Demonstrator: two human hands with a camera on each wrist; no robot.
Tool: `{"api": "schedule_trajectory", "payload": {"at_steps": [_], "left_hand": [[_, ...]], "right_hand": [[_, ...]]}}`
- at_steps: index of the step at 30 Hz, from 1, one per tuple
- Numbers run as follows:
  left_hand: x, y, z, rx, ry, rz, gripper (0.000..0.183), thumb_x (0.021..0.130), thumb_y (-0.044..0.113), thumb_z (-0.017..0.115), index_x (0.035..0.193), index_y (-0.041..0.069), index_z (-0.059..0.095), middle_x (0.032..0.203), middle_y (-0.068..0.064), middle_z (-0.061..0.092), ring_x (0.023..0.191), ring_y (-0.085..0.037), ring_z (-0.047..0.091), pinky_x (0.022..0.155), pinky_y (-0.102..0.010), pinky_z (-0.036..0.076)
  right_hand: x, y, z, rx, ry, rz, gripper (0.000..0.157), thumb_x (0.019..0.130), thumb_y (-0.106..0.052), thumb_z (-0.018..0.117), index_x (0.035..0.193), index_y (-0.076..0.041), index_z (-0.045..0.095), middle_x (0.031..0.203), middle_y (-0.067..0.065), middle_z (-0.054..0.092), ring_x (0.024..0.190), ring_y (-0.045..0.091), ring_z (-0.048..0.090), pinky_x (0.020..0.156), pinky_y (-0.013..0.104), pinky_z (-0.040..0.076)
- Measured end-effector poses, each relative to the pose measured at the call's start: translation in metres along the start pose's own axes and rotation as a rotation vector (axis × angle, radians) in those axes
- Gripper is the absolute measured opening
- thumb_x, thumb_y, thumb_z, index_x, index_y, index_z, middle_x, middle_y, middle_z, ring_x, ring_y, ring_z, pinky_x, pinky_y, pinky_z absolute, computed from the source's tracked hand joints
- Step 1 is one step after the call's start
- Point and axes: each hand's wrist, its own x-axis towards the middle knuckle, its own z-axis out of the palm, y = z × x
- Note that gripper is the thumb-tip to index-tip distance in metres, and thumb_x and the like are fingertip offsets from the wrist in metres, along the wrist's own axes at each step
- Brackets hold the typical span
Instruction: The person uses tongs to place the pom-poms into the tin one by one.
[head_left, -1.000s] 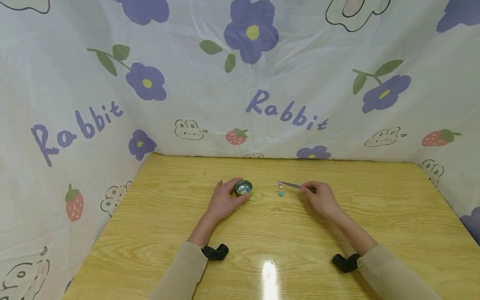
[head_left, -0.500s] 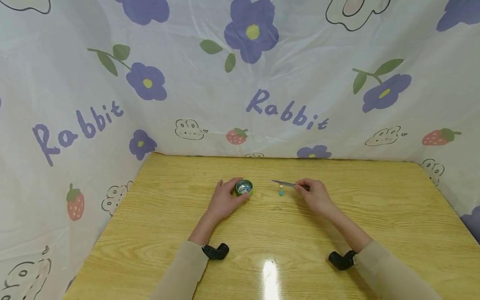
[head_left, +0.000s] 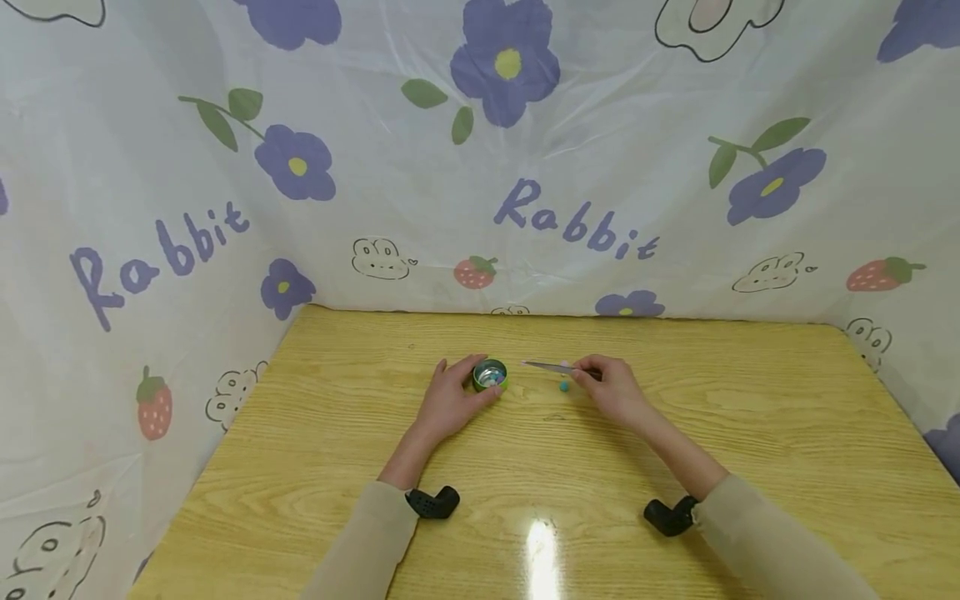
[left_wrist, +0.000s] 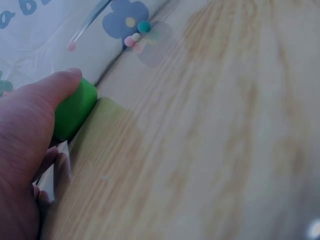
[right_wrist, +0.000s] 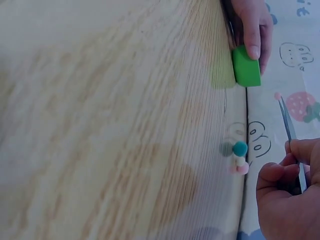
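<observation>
Wood-grained table [head_left: 517, 467]; on it, a green tin [right_wrist: 246, 71], teal ball [right_wrist: 240, 148], cream ball [right_wrist: 240, 161] and pink ball [right_wrist: 243, 169].

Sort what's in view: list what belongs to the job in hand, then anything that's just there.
Seems part of the job:
- green tin, held by the left hand
- tweezers, held by the right hand
- pink ball at the tweezers' tips
- teal ball, white ball, second pink ball

Seems just there:
- patterned cloth
- table, as work surface
- two wrist cameras
</observation>
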Motion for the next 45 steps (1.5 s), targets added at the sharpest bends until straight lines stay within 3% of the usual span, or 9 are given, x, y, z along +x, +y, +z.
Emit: {"api": "schedule_trajectory", "payload": {"at_steps": [5,9,12,17,32,40,45], "left_hand": [[0.002,0.001,0.0,-0.002,0.0,0.012,0.063,0.094,0.038,0.077,0.145,0.008,0.057,0.136,-0.011,0.065,0.128,-0.03,0.059,0.126,-0.051,0.011],[0.002,0.001,0.0,-0.004,-0.002,0.012,0.062,0.094,0.037,0.077,0.145,0.008,0.058,0.135,-0.011,0.066,0.128,-0.03,0.06,0.126,-0.053,0.011],[0.003,0.001,0.0,-0.003,-0.002,0.016,0.061,0.094,0.037,0.077,0.145,0.008,0.058,0.136,-0.011,0.065,0.128,-0.03,0.06,0.126,-0.053,0.01],[0.003,0.0,0.001,-0.003,0.003,0.017,0.061,0.094,0.037,0.077,0.144,0.008,0.059,0.136,-0.011,0.065,0.128,-0.03,0.059,0.126,-0.053,0.01],[0.001,-0.001,0.003,0.003,0.01,0.011,0.062,0.094,0.038,0.077,0.144,0.008,0.058,0.137,-0.012,0.065,0.129,-0.031,0.059,0.126,-0.051,0.012],[0.001,-0.002,0.002,-0.008,0.017,0.011,0.062,0.094,0.038,0.077,0.145,0.008,0.058,0.138,-0.011,0.064,0.128,-0.03,0.059,0.126,-0.052,0.012],[-0.001,-0.001,0.001,-0.007,0.014,-0.001,0.063,0.094,0.039,0.077,0.145,0.009,0.058,0.138,-0.011,0.064,0.128,-0.031,0.059,0.126,-0.052,0.012]], "right_hand": [[0.001,-0.003,0.005,0.025,-0.009,-0.013,0.019,0.104,-0.004,0.059,0.113,0.009,0.069,0.105,0.023,0.069,0.064,0.017,0.045,0.053,0.024,0.036],[0.002,-0.007,0.011,0.029,-0.012,-0.024,0.019,0.104,-0.003,0.06,0.114,0.009,0.069,0.118,0.024,0.068,0.079,0.022,0.058,0.06,0.024,0.043],[0.002,-0.01,0.015,0.03,-0.02,-0.03,0.018,0.104,-0.004,0.06,0.112,0.009,0.069,0.111,0.022,0.069,0.088,0.025,0.062,0.066,0.026,0.048],[0.001,-0.014,0.022,0.039,-0.035,-0.041,0.017,0.104,-0.004,0.06,0.111,0.008,0.069,0.1,0.02,0.068,0.08,0.022,0.056,0.066,0.028,0.046],[0.002,-0.012,0.031,0.057,-0.056,-0.03,0.015,0.104,-0.003,0.059,0.11,0.007,0.068,0.102,0.02,0.068,0.079,0.019,0.055,0.064,0.026,0.045],[0.003,-0.01,0.034,0.055,-0.04,-0.038,0.017,0.104,-0.006,0.06,0.112,0.006,0.069,0.107,0.016,0.069,0.09,0.024,0.063,0.074,0.032,0.053],[0.004,-0.01,0.035,0.061,-0.052,-0.029,0.017,0.105,-0.006,0.059,0.112,0.006,0.068,0.105,0.017,0.068,0.088,0.023,0.061,0.07,0.03,0.05]]}}
